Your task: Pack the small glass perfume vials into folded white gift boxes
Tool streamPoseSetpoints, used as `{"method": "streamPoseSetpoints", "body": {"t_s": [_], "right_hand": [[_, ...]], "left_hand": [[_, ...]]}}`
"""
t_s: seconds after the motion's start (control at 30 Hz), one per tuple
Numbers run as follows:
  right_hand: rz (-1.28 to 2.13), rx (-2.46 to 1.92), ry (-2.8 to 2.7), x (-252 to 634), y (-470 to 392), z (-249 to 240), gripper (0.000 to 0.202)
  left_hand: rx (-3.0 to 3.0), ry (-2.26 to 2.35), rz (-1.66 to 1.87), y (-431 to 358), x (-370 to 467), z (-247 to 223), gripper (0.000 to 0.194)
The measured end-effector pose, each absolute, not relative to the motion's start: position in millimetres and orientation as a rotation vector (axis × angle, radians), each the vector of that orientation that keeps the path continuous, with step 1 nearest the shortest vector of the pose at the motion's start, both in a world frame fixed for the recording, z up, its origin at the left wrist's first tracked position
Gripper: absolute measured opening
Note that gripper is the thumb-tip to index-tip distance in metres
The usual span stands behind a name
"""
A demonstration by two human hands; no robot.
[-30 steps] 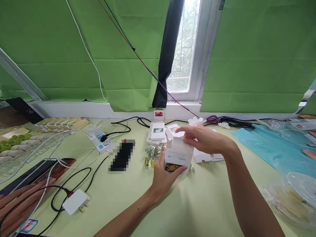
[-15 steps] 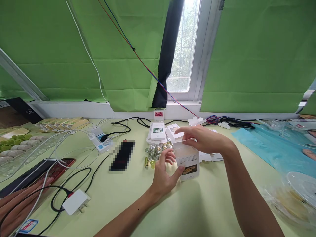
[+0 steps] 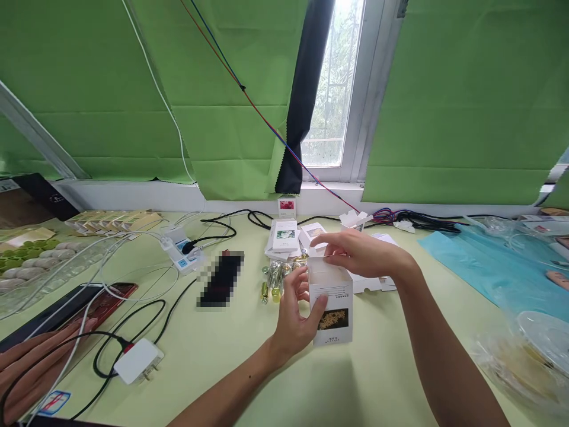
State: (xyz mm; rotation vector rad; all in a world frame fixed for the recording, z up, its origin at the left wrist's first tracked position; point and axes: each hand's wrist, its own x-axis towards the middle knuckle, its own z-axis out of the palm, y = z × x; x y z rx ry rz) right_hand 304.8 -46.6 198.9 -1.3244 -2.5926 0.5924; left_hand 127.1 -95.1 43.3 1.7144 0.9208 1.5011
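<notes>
A small white cardboard box [image 3: 338, 296] with a picture of yellow-orange flowers on its front stands tilted in front of me, its top open. My left hand [image 3: 299, 314] grips it from the left, thumb across the front panel and fingers behind the side. Over the open top, my right hand [image 3: 360, 254] bends its fingers and thumb around the upper edge and flap; part of their contact is hidden. Just beyond the box lie foil-wrapped pieces [image 3: 276, 274], a small gold-capped vial [image 3: 264, 292] and several flat printed white boxes [image 3: 284, 236].
Left of the hands are a pixelated dark phone-like object [image 3: 221, 280], a white charger [image 3: 138, 360], a power strip [image 3: 181, 252] and tangled cables. Another person's hand [image 3: 48, 362] rests at far left. Blue sheeting [image 3: 489, 255] and a clear plastic container [image 3: 528, 356] lie right.
The box has come slightly nearer and left, and its front panel faces me more. Both hands keep contact with it; the right hand has shifted a little left.
</notes>
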Motion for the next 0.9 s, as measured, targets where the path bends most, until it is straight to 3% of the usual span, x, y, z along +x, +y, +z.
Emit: {"method": "streamPoseSetpoints", "body": {"t_s": [0.9], "right_hand": [[0.704, -1.311, -2.558, 310.7, -43.6, 198.0, 0.042]], "left_hand": [[1.534, 0.979, 1.513, -92.1, 123.7, 42.6, 0.035]]}}
